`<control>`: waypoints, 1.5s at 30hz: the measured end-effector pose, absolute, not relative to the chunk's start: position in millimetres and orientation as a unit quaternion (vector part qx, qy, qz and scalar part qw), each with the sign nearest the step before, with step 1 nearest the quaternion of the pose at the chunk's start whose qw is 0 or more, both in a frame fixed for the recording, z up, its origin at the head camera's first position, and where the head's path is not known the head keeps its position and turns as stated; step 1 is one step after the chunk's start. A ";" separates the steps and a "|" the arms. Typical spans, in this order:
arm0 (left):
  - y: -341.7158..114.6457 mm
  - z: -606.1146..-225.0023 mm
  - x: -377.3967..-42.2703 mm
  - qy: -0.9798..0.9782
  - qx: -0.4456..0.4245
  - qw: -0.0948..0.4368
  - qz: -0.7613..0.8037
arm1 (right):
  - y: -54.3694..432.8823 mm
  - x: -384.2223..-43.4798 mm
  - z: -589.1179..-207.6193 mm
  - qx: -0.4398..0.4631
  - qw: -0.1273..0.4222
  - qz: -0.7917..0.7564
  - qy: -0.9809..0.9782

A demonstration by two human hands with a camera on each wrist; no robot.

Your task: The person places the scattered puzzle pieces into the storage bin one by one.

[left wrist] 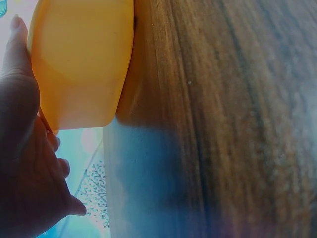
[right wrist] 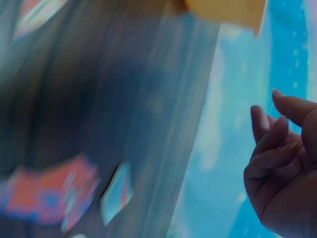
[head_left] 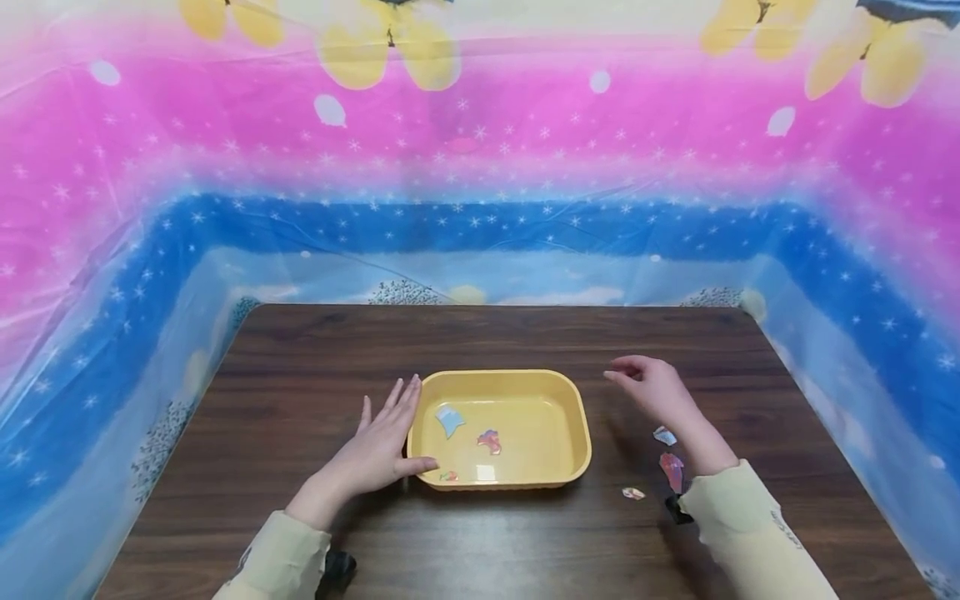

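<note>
A yellow rectangular tray (head_left: 525,477) sits mid-table. My left hand (head_left: 382,446) rests against its left side, fingers straight and spread, thumb over the near-left rim; the left wrist view shows this hand (left wrist: 29,163) beside the tray's wall (left wrist: 81,64). Inside lie a light blue printed piece (head_left: 450,420), a reddish-purple piece (head_left: 490,442) and a small red-green piece (head_left: 448,476). Right of the tray, my right hand (head_left: 656,390) hovers with loosely bent fingers; between thumb and forefinger the right wrist view shows a gap, nothing visible held by this hand (right wrist: 282,163).
On the dark wood table (head_left: 315,342), near my right forearm, lie a pale blue piece (head_left: 664,435), a red piece (head_left: 671,472) and a small multicoloured piece (head_left: 633,493). A printed pink and blue cloth (head_left: 480,225) surrounds the table's back and sides.
</note>
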State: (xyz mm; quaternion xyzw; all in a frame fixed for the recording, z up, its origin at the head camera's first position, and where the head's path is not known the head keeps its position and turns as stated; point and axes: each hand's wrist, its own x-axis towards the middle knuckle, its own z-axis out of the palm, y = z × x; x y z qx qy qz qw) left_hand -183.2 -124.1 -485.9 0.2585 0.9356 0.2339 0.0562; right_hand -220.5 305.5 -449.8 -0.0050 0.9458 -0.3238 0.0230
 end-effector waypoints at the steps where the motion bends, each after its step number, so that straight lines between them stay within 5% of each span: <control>1: -123.6 -485.9 -183.5 0.935 0.259 0.059 0.235 | 314.1 -218.7 -452.1 0.005 0.024 -0.318 0.948; 9: -122.7 -487.0 -184.5 0.935 0.261 0.060 0.232 | 377.8 -193.8 -466.1 0.046 0.089 -0.249 0.963; 17: -122.9 -487.9 -185.2 0.937 0.259 0.054 0.228 | 390.4 -179.2 -484.2 0.031 0.124 -0.254 0.959; 32: -123.9 -491.0 -185.4 0.935 0.260 0.055 0.235 | 383.3 -175.9 -496.9 0.071 0.072 -0.242 0.965; 45: -123.0 -490.3 -185.2 0.936 0.258 0.057 0.232 | 369.5 -167.5 -507.5 -0.015 0.001 -0.207 0.978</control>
